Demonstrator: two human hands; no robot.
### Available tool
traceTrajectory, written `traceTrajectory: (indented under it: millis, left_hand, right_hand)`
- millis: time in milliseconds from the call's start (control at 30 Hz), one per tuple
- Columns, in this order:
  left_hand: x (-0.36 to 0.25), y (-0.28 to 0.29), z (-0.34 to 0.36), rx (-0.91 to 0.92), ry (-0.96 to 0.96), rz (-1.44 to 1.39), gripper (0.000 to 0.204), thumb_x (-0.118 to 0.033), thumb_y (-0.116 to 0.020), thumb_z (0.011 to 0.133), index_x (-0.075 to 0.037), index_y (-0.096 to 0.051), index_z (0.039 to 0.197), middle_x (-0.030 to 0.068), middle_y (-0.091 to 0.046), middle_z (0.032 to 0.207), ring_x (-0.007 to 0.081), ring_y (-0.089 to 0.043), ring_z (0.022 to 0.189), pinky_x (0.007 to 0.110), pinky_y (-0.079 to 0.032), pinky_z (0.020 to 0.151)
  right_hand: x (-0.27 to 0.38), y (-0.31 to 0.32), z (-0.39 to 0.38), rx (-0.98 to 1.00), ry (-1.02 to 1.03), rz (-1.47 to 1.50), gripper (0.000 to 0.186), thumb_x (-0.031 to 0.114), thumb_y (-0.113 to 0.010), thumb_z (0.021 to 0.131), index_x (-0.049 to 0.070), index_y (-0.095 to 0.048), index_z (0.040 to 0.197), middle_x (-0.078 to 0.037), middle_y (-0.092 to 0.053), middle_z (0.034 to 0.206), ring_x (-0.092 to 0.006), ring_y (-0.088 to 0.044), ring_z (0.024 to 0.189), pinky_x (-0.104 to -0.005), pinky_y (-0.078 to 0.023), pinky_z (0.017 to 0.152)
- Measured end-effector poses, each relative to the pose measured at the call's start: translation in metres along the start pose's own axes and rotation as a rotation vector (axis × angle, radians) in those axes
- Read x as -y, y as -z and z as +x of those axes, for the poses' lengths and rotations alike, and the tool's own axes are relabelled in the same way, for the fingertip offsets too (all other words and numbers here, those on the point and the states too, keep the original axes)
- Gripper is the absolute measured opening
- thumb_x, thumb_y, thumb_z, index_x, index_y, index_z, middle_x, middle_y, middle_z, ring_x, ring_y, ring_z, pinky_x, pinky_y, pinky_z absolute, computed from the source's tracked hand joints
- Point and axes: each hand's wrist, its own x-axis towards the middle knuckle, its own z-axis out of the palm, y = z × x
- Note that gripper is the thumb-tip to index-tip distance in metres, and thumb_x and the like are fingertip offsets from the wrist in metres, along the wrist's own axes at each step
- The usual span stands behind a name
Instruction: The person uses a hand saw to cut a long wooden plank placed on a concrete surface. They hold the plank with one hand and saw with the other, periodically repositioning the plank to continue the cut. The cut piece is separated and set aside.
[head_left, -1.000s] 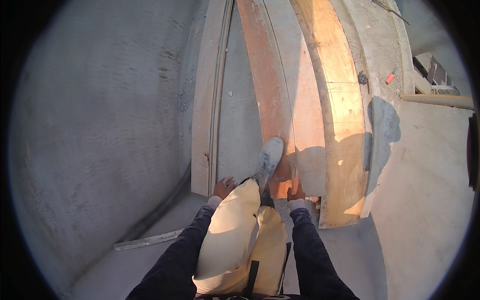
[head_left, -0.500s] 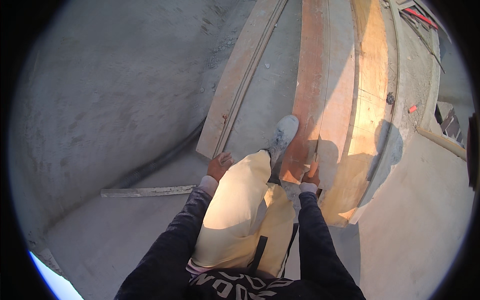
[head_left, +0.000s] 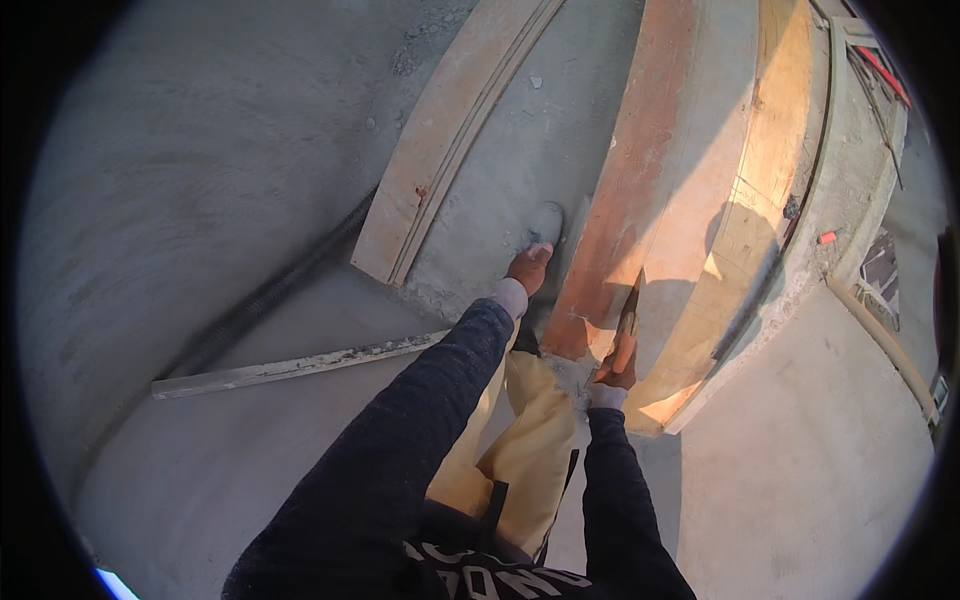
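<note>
Left of the reddish board (head_left: pixel 620 235) lies a pale plank (head_left: pixel 430 150); between them, just beside the board's left edge, the left hand (head_left: pixel 530 268) reaches over the shoe (head_left: pixel 543 222), fingers partly curled; whether it holds or touches anything I cannot tell. The board's long axis runs away from the person, tilting rightward at its far end. The right hand (head_left: pixel 614 368) is nearer the board's near end, fingers bent around there, its grip unclear. Right of the board lies a yellowish board (head_left: pixel 750 220).
</note>
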Motion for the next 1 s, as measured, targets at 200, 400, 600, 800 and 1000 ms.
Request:
traceTrajectory:
  millis: [200,400,600,800,1000]
  left_hand:
    - [0.078,-0.078,0.060,-0.059,0.371,-0.048,0.079,-0.069,-0.032,0.098,-0.009,-0.049,0.147,0.0184,-0.046,0.152,0.0343,-0.042,0.142,0.040,-0.032,0.116]
    - [0.084,-0.084,0.116,0.073,0.421,-0.225,0.092,-0.077,-0.030,0.094,-0.011,-0.032,0.157,0.0175,-0.034,0.160,0.0336,-0.031,0.148,0.041,-0.022,0.121]
    - [0.085,-0.088,0.168,0.232,0.356,-0.289,0.100,-0.082,-0.031,0.089,-0.010,-0.029,0.158,0.0184,-0.034,0.160,0.0354,-0.032,0.147,0.043,-0.020,0.121]
    - [0.089,-0.094,0.170,0.296,0.356,-0.270,0.105,-0.084,-0.033,0.087,-0.008,-0.021,0.159,0.0208,-0.032,0.160,0.0368,-0.032,0.147,0.044,-0.021,0.121]
    - [0.086,-0.146,0.172,0.426,0.333,-0.162,0.110,-0.085,-0.035,0.085,-0.007,-0.013,0.160,0.0232,-0.031,0.160,0.0383,-0.032,0.147,0.044,-0.022,0.121]
  right_hand:
    - [0.023,-0.006,-0.010,-0.010,0.215,-0.572,0.048,0.033,-0.048,0.102,0.008,-0.051,0.143,-0.016,-0.058,0.139,-0.0317,-0.059,0.124,-0.0408,-0.050,0.097]
    - [0.026,-0.012,-0.006,-0.010,0.207,-0.463,0.049,0.007,-0.045,0.093,-0.002,-0.050,0.141,-0.015,-0.058,0.140,-0.0263,-0.061,0.121,-0.0358,-0.054,0.094]
    - [0.031,-0.017,0.003,0.003,0.392,-0.548,0.046,0.010,-0.048,0.095,-0.001,-0.052,0.140,-0.018,-0.058,0.140,-0.0275,-0.066,0.114,-0.0366,-0.055,0.090]
    - [0.025,-0.010,0.006,-0.030,0.445,-0.786,0.043,0.009,-0.049,0.097,0.003,-0.054,0.140,-0.018,-0.060,0.136,-0.0290,-0.066,0.115,-0.0396,-0.056,0.087]
    - [0.037,0.002,0.002,-0.107,0.283,-0.594,0.042,0.006,-0.045,0.097,0.004,-0.055,0.138,-0.017,-0.061,0.135,-0.0303,-0.065,0.117,-0.0367,-0.057,0.088]
